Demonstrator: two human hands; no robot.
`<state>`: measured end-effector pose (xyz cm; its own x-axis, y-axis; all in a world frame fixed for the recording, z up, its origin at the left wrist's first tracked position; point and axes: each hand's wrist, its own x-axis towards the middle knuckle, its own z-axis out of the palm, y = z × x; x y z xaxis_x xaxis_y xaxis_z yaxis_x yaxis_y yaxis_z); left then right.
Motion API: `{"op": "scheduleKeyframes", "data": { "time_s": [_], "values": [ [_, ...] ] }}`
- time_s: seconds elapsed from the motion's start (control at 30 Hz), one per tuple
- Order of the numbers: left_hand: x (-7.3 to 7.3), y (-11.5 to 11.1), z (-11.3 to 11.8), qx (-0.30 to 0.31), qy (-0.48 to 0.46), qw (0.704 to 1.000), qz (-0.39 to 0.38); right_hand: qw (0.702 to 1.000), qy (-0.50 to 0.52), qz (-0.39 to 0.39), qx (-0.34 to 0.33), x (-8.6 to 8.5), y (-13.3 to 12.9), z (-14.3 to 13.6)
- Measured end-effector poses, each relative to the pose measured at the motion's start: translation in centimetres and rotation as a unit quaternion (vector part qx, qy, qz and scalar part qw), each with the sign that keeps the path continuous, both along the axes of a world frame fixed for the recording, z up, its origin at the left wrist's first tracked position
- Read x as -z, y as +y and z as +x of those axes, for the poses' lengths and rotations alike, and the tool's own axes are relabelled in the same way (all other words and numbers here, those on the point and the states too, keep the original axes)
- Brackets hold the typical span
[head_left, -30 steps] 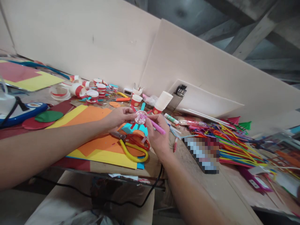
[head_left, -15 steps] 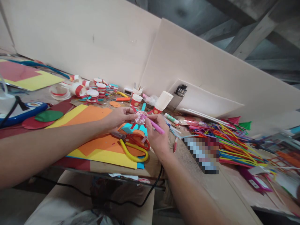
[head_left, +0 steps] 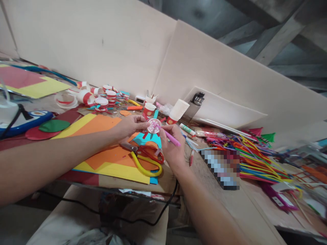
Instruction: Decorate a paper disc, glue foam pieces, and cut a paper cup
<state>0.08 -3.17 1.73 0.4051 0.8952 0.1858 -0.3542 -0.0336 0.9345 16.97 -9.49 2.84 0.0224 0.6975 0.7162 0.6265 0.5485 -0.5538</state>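
Note:
My left hand (head_left: 134, 126) pinches the edge of a small round white cup piece (head_left: 154, 126) with pink lines on its face and red and teal strips sticking out around it. In my right hand (head_left: 172, 143) is a pink marker (head_left: 171, 137), its tip at the face of the cup piece. Below them, scissors with red and yellow handles (head_left: 145, 166) lie on orange (head_left: 104, 157) and yellow paper sheets. A teal paper piece (head_left: 143, 139) is just under the cup piece.
Behind stand a paper cup (head_left: 149, 109), a tilted cup stack (head_left: 177, 111) and a grey bottle (head_left: 194, 106). Decorated cup pieces (head_left: 101, 103) sit at the back left. Colourful pipe cleaners (head_left: 258, 160) and a glue stick (head_left: 187, 129) lie to the right.
The cup piece is turned slightly, and its pink-marked face shows a little more. Both hands keep their hold, with the marker still at the face.

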Motion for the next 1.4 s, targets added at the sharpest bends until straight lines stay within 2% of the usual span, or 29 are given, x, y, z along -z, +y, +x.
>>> {"op": "scheduleKeyframes", "data": {
  "time_s": [0.67,1.4],
  "values": [
    [-0.2,0.1,-0.1,0.007,0.000,1.000,0.002,1.000,0.013,-0.001,-0.008,0.0,0.0,-0.1],
    [0.9,0.6,-0.1,0.011,0.057,0.998,0.034,1.000,0.000,0.011,-0.009,0.0,-0.1,-0.2]
  ]
}}
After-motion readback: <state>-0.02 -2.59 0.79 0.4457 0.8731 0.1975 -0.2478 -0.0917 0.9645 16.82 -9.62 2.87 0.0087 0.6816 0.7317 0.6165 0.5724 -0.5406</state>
